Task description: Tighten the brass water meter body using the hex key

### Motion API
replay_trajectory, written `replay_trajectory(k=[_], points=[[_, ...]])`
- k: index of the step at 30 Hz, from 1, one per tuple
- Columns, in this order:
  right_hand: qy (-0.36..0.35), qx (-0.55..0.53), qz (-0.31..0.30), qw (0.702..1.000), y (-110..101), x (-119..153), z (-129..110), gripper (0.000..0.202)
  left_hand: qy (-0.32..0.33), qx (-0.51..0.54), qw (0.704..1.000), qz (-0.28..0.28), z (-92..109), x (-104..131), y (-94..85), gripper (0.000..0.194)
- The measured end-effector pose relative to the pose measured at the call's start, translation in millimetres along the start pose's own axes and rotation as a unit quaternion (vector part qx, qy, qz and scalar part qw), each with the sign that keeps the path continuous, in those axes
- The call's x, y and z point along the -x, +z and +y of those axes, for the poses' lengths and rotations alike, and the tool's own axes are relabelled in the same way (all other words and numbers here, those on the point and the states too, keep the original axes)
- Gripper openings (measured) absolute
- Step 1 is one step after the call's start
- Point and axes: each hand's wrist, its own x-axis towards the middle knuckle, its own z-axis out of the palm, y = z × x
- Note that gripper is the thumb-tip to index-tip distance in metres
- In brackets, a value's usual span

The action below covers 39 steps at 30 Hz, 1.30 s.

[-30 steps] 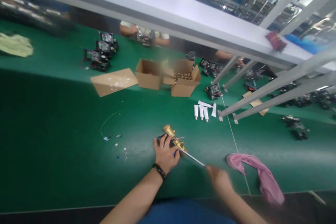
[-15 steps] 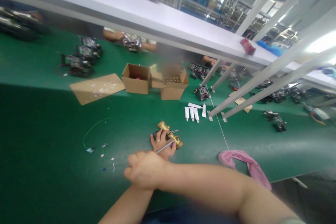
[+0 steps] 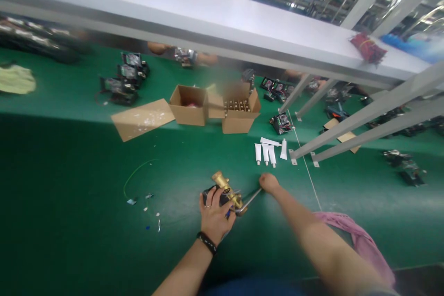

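Pinning brass valve under left hand, just beside white tubes | right hand closed around metal rod | valve likely heavy, rigid; hold its body.

Beyond the left hand: two open boxes, flat cardboard leftward. Tubes just beyond the right hand. Cloth under the right forearm. Wire scraps left of the left hand.
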Motion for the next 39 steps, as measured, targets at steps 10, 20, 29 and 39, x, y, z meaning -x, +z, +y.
replay_trajectory(k=[10,20,29,39], points=[[0.024,-0.233,-0.215,0.948,68.6,161.3,75.9,0.041,0.013,-0.012,1.000,0.024,1.7,1.0,7.7,0.011],[-0.066,-0.399,-0.134,0.905,70.1,141.8,-3.8,0.021,0.077,-0.011,0.996,-0.050,-14.5,22.2,-13.7,0.017],[-0.126,-0.368,-0.143,0.910,52.0,146.6,-12.0,0.035,-0.028,0.022,0.999,0.026,-14.5,58.1,-27.7,0.024],[-0.237,-0.150,-0.127,0.951,60.2,120.3,-50.1,0.028,-0.095,0.086,0.989,0.079,-6.3,63.0,-10.1,0.010]])
